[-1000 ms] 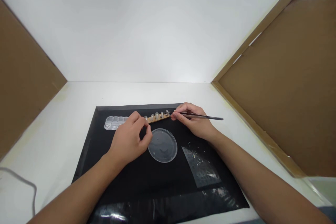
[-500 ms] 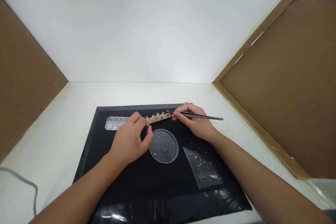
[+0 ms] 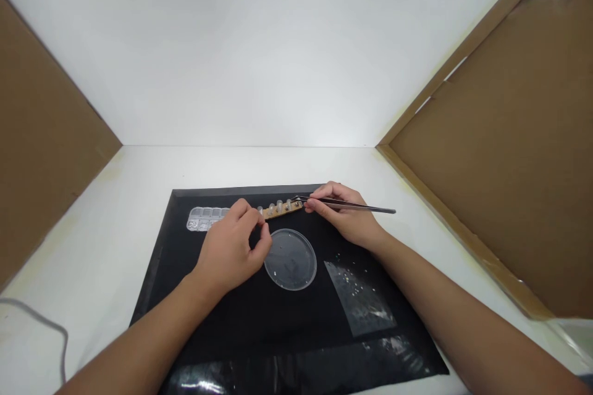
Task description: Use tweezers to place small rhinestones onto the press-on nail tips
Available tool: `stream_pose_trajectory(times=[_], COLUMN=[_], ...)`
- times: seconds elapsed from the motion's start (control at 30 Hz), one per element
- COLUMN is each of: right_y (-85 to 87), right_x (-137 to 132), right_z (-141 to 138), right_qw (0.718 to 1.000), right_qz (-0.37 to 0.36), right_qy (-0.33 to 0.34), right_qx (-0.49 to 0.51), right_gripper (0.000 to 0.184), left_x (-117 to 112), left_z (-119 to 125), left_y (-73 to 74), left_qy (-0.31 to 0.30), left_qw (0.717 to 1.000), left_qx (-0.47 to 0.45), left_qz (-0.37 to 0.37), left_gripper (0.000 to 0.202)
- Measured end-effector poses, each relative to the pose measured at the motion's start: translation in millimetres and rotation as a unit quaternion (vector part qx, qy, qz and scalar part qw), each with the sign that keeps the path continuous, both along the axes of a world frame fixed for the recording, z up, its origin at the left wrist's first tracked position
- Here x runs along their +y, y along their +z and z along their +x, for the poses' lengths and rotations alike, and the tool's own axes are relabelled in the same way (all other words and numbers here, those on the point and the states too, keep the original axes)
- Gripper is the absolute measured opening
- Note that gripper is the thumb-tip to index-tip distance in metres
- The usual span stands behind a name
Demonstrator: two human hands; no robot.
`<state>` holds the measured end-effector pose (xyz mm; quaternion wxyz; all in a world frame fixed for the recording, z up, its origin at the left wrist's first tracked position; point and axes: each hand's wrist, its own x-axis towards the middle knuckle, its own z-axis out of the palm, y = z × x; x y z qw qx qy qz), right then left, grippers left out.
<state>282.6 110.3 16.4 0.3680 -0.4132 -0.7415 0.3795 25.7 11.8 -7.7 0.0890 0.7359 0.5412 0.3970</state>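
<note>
Tweezers edge toward nine o'clock; our right hand pinches them, best lightly; left hand grip, we can't tell.

The mat lies on the tabletop, between a left panel and a right panel, with a wall behind. The case lies at the mat's rear left, partly behind the left hand. Right of the case is the strip, its left end hidden by that hand; nail tips stand on it in a row. The right hand holds the tweezers, pointed at the strip's right end. The dish lies before the strip. Right of the dish and nearer lies the sheet, bits on and near it. The cable lies left of the mat.
</note>
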Motion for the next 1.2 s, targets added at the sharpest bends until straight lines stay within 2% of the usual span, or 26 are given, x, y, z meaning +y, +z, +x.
stream_pose_trajectory(times=[1.2], right_y=[-0.1], right_x=[-1.1], right_z=[1.2], right_qw=[1.0], right_qz=[-0.018], right_qy=[0.005], right_qx=[0.008], right_gripper=[0.035], left_x=[0.3], left_z=[-1.0], left_y=[-0.4], left_qy=[-0.001], left_qw=[1.0], left_qx=[0.004], left_qz=[0.003], left_gripper=[0.013])
